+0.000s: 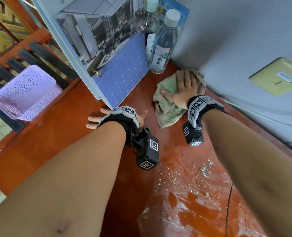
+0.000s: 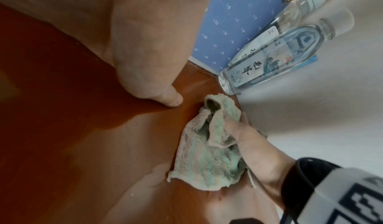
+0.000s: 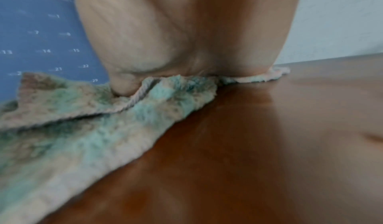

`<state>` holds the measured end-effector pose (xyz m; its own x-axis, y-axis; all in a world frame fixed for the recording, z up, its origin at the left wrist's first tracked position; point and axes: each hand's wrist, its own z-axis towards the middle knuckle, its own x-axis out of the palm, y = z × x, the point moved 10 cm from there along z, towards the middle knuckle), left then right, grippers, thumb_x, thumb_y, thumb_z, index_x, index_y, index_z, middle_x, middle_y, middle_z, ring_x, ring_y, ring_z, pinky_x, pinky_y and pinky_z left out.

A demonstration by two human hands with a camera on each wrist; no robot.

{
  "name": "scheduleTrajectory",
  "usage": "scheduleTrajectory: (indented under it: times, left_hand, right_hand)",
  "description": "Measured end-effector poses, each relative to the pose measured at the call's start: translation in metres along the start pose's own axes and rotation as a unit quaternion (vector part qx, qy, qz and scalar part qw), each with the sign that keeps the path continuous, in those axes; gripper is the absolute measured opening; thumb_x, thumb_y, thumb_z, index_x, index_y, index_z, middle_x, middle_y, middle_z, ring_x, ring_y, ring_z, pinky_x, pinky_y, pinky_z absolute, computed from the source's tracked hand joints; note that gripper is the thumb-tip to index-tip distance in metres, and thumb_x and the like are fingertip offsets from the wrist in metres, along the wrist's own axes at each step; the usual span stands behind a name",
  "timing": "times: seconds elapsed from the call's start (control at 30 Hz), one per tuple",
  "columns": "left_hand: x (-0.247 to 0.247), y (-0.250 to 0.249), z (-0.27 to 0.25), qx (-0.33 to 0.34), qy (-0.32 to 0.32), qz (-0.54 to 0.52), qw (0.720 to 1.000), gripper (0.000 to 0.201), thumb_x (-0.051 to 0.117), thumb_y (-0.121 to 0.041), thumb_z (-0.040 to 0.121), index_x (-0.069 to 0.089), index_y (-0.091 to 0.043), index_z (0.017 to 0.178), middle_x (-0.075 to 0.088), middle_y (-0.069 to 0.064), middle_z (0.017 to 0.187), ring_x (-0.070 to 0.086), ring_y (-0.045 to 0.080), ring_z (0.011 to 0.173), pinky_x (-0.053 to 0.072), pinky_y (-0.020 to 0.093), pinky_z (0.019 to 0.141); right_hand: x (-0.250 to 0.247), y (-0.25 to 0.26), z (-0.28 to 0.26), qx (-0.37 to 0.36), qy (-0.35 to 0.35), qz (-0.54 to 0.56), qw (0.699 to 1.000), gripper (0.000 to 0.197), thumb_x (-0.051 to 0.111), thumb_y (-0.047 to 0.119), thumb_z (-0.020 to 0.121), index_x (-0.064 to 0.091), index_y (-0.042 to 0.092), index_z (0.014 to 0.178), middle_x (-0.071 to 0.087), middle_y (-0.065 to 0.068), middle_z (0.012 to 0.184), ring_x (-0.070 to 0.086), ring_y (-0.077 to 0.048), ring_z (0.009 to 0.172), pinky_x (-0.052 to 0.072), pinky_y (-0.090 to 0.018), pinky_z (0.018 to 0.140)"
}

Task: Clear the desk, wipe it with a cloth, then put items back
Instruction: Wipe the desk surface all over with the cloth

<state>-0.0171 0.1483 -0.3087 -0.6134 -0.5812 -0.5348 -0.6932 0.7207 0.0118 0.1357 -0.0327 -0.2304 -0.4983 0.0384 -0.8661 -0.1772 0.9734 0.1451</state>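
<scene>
A crumpled green and pink cloth [image 1: 165,106] [image 2: 207,155] [image 3: 68,121] lies on the reddish-brown desk [image 1: 73,139] near the back wall. My right hand [image 1: 184,88] [image 2: 253,147] [image 3: 182,35] presses flat on the cloth, fingers straight and pointing toward the wall. My left hand [image 1: 99,117] [image 2: 145,50] rests flat on the bare desk at the foot of the calendar, its fingers spread. Two clear water bottles [image 1: 164,43] [image 2: 275,53] with white caps stand in the corner just beyond the cloth.
A standing desk calendar [image 1: 111,53] [image 2: 232,24] [image 3: 35,30] with a blue date page leans behind my left hand. Crumbs and wet smears [image 1: 188,183] cover the desk near me. A purple perforated basket [image 1: 25,93] sits off the desk's left edge. A grey wall [image 1: 236,31] bounds the right.
</scene>
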Motion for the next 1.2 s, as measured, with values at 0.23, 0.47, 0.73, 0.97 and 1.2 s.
scheduleTrajectory:
  times: [0.23,0.47,0.73,0.97,1.2]
  left_hand:
    - [0.001,0.001,-0.005,-0.015,-0.004,0.000,1.000,0.155,-0.015,-0.099,0.036,0.036,0.000,0.143,0.038,0.032,0.143,0.032,0.045,0.134,0.017,0.053,0.114]
    - [-0.007,0.002,-0.007,-0.002,-0.037,0.027,0.999,0.135,-0.003,-0.094,0.054,0.038,-0.001,0.143,0.042,0.029,0.141,0.035,0.044,0.133,0.020,0.054,0.113]
    - [-0.007,0.001,-0.012,0.019,-0.030,0.017,0.999,0.130,0.000,-0.095,0.055,0.047,-0.004,0.135,0.047,0.027,0.137,0.041,0.043,0.129,0.026,0.052,0.110]
    - [-0.010,-0.002,-0.023,0.021,-0.044,0.038,0.998,0.111,0.005,-0.085,0.077,0.044,-0.001,0.139,0.046,0.025,0.139,0.041,0.037,0.131,0.025,0.045,0.113]
    - [-0.009,0.003,-0.006,0.007,-0.046,0.050,0.998,0.136,-0.003,-0.095,0.046,0.044,-0.008,0.140,0.043,0.024,0.143,0.035,0.043,0.134,0.021,0.055,0.112]
  right_hand:
    - [0.001,-0.018,-0.002,0.058,-0.001,0.024,0.998,0.108,0.035,0.090,0.072,-0.012,0.035,0.153,-0.021,0.002,0.161,-0.018,-0.024,0.148,-0.010,-0.057,0.115]
    - [-0.002,-0.019,0.003,0.074,-0.004,0.056,0.996,0.108,0.030,0.094,0.068,-0.009,0.039,0.152,-0.013,0.005,0.162,-0.011,-0.026,0.149,0.000,-0.062,0.116]
    - [0.026,-0.022,-0.030,0.100,0.021,0.042,0.994,0.113,0.028,0.092,0.071,-0.020,0.029,0.151,-0.031,-0.005,0.157,-0.030,-0.033,0.142,-0.011,-0.066,0.112]
    - [0.018,-0.030,-0.024,0.140,0.030,0.075,0.987,0.121,0.029,0.098,0.061,-0.020,0.033,0.150,-0.029,-0.003,0.158,-0.027,-0.032,0.144,-0.004,-0.064,0.114]
    - [0.008,-0.035,-0.021,0.140,0.017,0.099,0.985,0.115,0.030,0.097,0.063,-0.013,0.038,0.152,-0.019,0.000,0.161,-0.021,-0.032,0.146,-0.001,-0.066,0.113]
